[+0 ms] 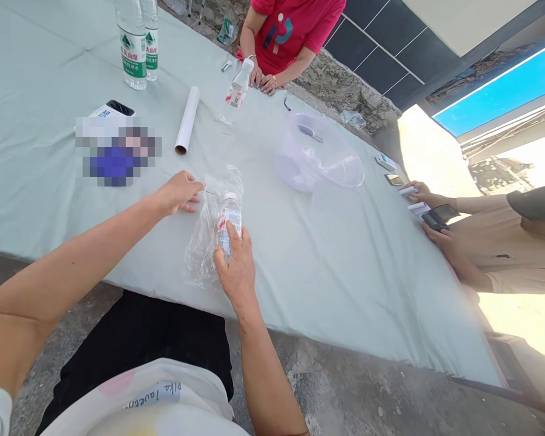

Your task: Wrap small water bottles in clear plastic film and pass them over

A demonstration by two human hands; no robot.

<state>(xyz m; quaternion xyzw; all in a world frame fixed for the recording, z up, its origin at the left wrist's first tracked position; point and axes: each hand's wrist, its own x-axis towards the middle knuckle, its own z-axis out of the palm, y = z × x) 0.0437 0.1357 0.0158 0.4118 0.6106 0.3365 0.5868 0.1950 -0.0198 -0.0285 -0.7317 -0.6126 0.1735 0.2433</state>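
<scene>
A small clear plastic bottle [229, 217] with a white cap and a red-and-white label is in front of me, its cap end pointing away. My right hand [237, 260] grips its lower part, thumb and fingers on either side. Crumpled clear plastic film [204, 242] spreads under and around the bottle. To the left, my left hand [181, 192] pinches an edge of this film between thumb and forefinger, the other fingers loosely bent. Whether the bottle lies flat or tilts, I cannot tell.
Beyond my hands are a white roll [188, 121], another bottle [238, 85], a clear plastic basin [300, 157] and two large water bottles [134, 54]. One person in red [295, 24] sits opposite; another [481, 236] at right holds small objects. A pale cloth [336, 260] covers the table.
</scene>
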